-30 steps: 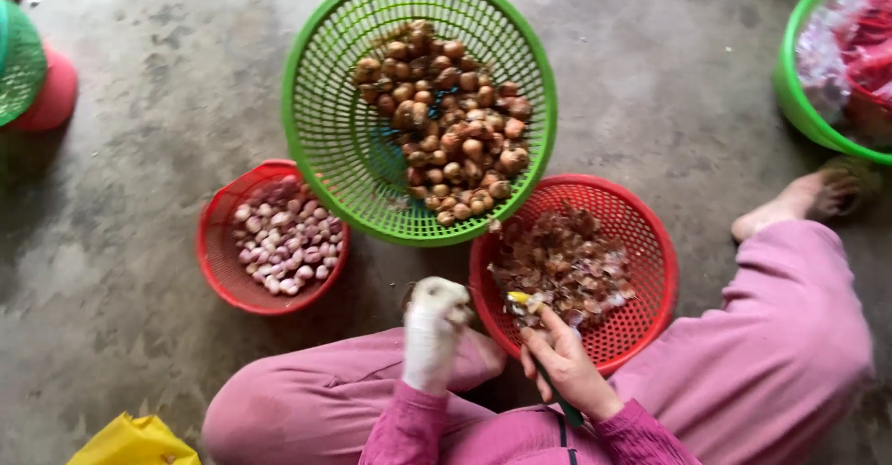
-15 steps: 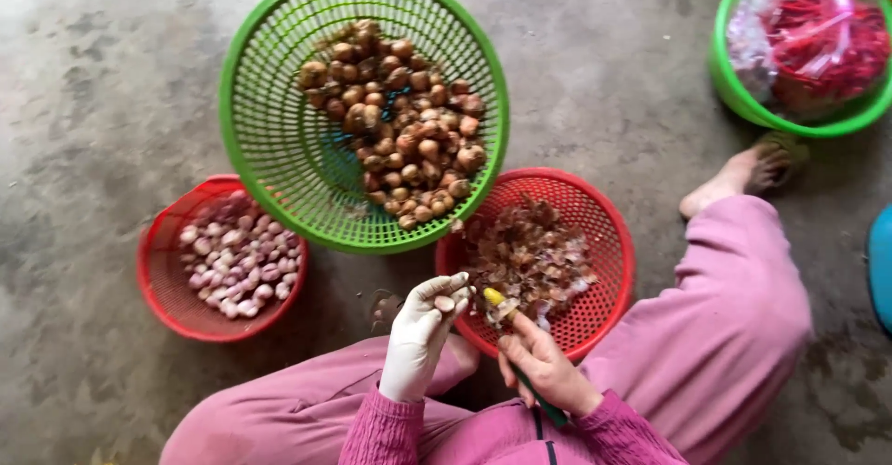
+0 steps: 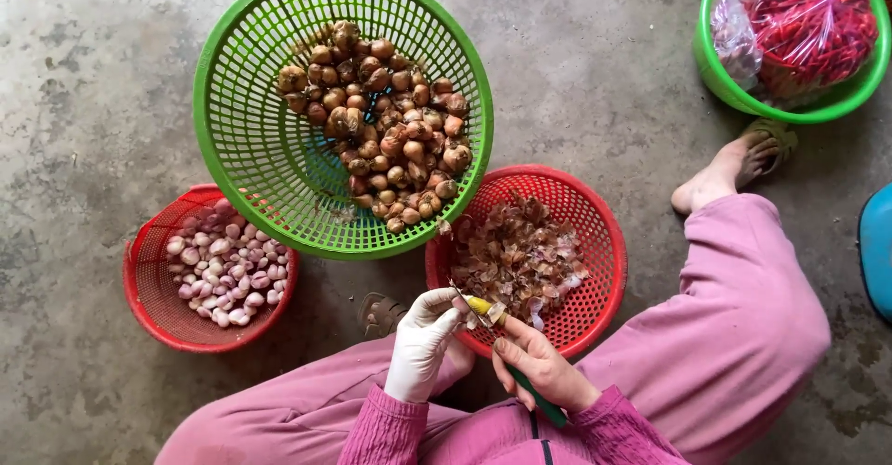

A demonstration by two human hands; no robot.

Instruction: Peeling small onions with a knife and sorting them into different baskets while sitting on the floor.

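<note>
hands at the edge of the peel basket

the grey concrete floor (image 3: 93, 75) has open room at the upper left and between the baskets on the right side. the large green plastic basket of unpeeled brown shallots (image 3: 242, 149) lies with its lower rim over the rim of the red plastic basket of dry shallot skins (image 3: 604, 270) on its right and over the small red plastic basket of peeled pale shallots (image 3: 153, 312) on its left. the green plastic tub with a clear bag of red chillies (image 3: 734, 89) stands well apart at the upper right corner, near a bare foot (image 3: 720, 172).

both hands meet just at the near rim of the skins basket, above the pink trouser legs. the left hand (image 3: 423, 340), in a white glove, has its fingers closed together around a small shallot (image 3: 462, 305), mostly hidden. the right hand (image 3: 539, 367), bare, is clamped on the green-handled small knife (image 3: 534, 395), and the yellow part near the blade touches the shallot. a brown sandal (image 3: 381, 314) lies on the floor just beside the left hand.
</note>
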